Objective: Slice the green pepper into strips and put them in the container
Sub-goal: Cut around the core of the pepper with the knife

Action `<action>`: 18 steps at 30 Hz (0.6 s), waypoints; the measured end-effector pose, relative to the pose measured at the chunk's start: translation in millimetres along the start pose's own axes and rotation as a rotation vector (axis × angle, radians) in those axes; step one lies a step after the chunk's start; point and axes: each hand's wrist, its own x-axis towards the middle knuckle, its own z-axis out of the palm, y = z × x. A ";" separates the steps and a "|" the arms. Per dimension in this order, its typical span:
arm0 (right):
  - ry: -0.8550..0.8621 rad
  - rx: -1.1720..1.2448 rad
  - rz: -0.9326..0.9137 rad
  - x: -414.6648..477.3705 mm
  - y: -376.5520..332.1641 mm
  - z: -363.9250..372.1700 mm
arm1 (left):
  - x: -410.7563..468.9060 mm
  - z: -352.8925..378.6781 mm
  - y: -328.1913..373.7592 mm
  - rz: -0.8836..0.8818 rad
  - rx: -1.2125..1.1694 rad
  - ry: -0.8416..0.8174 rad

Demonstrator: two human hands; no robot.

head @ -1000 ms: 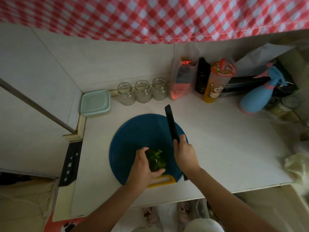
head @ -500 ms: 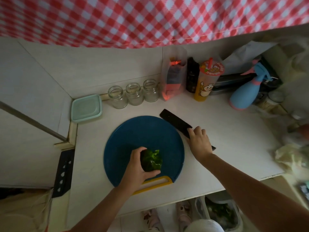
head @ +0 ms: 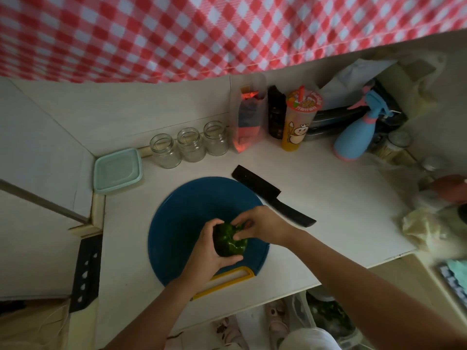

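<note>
— Left hand, quick?
— My left hand (head: 212,253) cups the green pepper (head: 228,242) from the left. The fingers (head: 214,226) curl over its far side and the thumb hooks under the near side, so it's a full wrap.

— Right?
— My right hand (head: 262,227) reaches in from the right with its fingers (head: 242,221) bent tight, tips pinching at the pepper's top (what they pinch is covered by the tips, cannot tell).

— Pepper's where?
— Between both hands, over the near half of the blue round cutting board (head: 187,210). I can't tell if it's resting on the board or lifted. It looks whole and glossy dark green.

— Board?
— It lies flat on the pale counter (head: 341,198), with its yellow handle (head: 233,276) toward me at the near edge.

— Knife?
— The black knife (head: 273,195) lies flat on the counter just beside the board's far-right rim. Its blade points away to the left and it's apart from both hands.

— Container?
— The container (head: 117,170) is square with a mint lid on, in the back-left corner and well apart from the board.

— Rest of the back row?
— Three open glass jars (head: 190,145) stand side by side next to the container. To their right are a clear bag (head: 249,117), a dark bottle (head: 276,114), a printed cup (head: 299,120) with a red straw, and a blue-and-pink spray bottle (head: 356,137). The far right is blurry clutter.

— Above?
— A red-and-white checked cloth (head: 202,34) hangs across the top. The light is dim.
</note>
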 end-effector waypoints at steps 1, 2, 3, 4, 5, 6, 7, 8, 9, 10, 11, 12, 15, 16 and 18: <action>0.017 -0.007 -0.002 -1.2 -0.4 -1.7 | 1.3 1.2 0.1 0.003 0.001 -0.007; 0.037 0.002 0.002 -2.6 -0.5 -3.5 | 2.5 2.6 0.5 0.007 0.005 -0.015; 0.059 0.029 0.012 -4.0 -0.7 -5.5 | 3.6 4.2 1.5 0.013 0.010 -0.023; 0.078 0.055 0.021 -5.3 0.2 -7.5 | 4.7 5.8 2.7 0.019 0.015 -0.031; 0.092 0.060 0.023 -7.1 0.8 -9.5 | 6.1 7.5 3.9 0.024 0.021 -0.038; 0.101 0.044 0.019 -8.8 2.1 -11.4 | 7.3 9.5 4.9 0.029 0.026 -0.042; 0.105 0.025 0.012 -11.1 3.4 -13.3 | 8.5 11.3 6.1 0.034 0.027 -0.045; 0.109 0.010 0.007 -13.8 5.2 -15.6 | 9.2 13.6 8.0 0.038 0.023 -0.050; 0.115 -0.002 0.002 -17.4 6.5 -18.1 | 9.9 16.1 10.2 0.043 0.016 -0.057; 0.124 -0.015 -0.001 -21.5 8.0 -20.5 | 10.7 19.0 12.2 0.048 0.011 -0.066; 0.137 -0.025 -0.002 -25.8 9.8 -23.2 | 11.8 22.3 14.3 0.055 0.009 -0.075; 0.157 -0.027 0.004 -30.4 12.1 -25.7 | 13.0 26.1 16.7 0.062 0.009 -0.083; 0.258 0.036 0.070 -46.1 20.7 -33.7 | 18.3 38.3 26.4 0.086 -0.015 -0.104; 0.300 0.074 0.105 -52.0 23.5 -36.7 | 20.8 42.7 30.3 0.091 -0.031 -0.116; 0.384 0.174 0.179 -66.6 28.7 -44.0 | 25.6 52.8 38.6 0.106 -0.066 -0.144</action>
